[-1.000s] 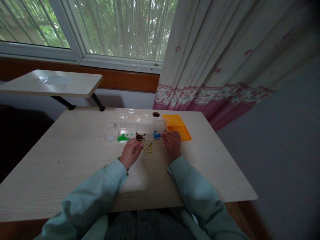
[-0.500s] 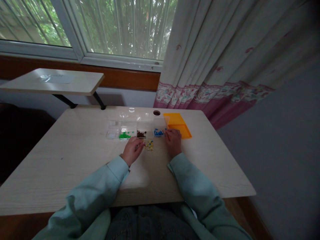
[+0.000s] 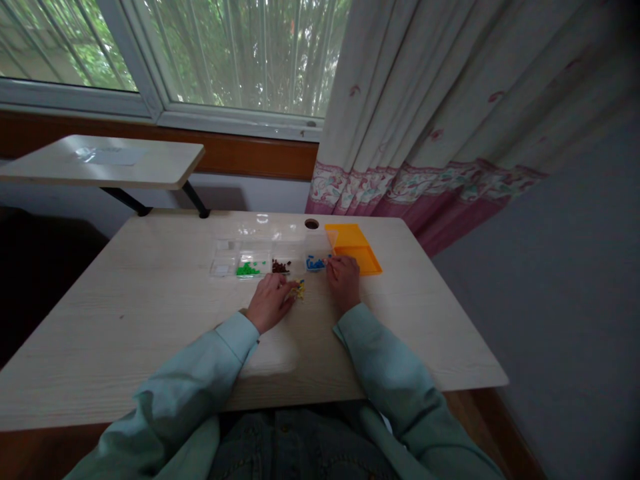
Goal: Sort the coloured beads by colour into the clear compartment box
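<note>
My left hand (image 3: 271, 301) reaches over the left side of a small pile of mostly yellow pieces (image 3: 301, 291) lying on the table. Its fingers are stretched forward, with the thumb apart from them, and the fingertips touch the pile or lie just above it. At the near right of the blue small pieces (image 3: 315, 263), my right hand (image 3: 344, 283) has its fingers drawn together in a pinch. What sits between those fingertips is too small to make out. The blue pieces lie in a clear compartment box. Green pieces (image 3: 247, 269) and dark brown pieces (image 3: 280, 267) fill other clear compartments.
An open orange box (image 3: 367, 261) stands behind and right of my right hand. Clear compartments (image 3: 223, 257) extend to the left. A raised shelf (image 3: 125, 163) is fixed at the table's back left, and a round hole (image 3: 311, 224) is near the back edge. A curtain (image 3: 400, 147) hangs behind.
My left hand has opened from a pinch and its fingers have stretched right onto the yellow pile. My right hand stays by the blue pieces, almost unchanged.
</note>
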### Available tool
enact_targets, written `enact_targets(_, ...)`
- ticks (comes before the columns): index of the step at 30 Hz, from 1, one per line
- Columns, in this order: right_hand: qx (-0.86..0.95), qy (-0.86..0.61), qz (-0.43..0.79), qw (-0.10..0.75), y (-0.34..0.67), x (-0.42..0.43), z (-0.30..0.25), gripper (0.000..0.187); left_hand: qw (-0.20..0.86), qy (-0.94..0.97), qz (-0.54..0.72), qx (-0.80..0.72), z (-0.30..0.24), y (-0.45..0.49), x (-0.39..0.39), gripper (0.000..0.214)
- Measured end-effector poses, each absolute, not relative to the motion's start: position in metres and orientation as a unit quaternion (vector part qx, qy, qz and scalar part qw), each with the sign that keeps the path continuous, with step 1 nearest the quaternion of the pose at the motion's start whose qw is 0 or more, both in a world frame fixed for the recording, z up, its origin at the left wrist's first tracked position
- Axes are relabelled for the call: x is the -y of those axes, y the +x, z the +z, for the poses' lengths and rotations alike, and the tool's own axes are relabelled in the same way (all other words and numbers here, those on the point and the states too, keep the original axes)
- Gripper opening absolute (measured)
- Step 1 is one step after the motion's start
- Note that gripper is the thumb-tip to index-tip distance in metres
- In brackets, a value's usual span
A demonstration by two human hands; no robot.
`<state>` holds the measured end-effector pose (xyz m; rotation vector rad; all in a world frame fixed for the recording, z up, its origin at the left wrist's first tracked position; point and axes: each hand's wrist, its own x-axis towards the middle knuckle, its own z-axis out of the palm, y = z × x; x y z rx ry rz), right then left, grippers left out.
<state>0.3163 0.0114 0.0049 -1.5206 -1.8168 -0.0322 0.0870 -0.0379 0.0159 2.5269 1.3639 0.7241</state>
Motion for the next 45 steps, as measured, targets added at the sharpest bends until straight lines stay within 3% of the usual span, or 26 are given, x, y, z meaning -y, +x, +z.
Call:
enact_targets(11, 0.716, -0.590, -0.022, 0.373, 0.313, -0.008, 0.013, 0.025, 0.042, 0.851, 0.221, -0.474, 0.016, 0.088, 0.040, 0.030)
enact_targets(45, 0.728, -0.578, -0.025, 0.367, 0.311, -0.008, 0.012, 0.023, 0.046, 0.834, 0.197, -0.513, 0.022, 0.115, 0.035, 0.016)
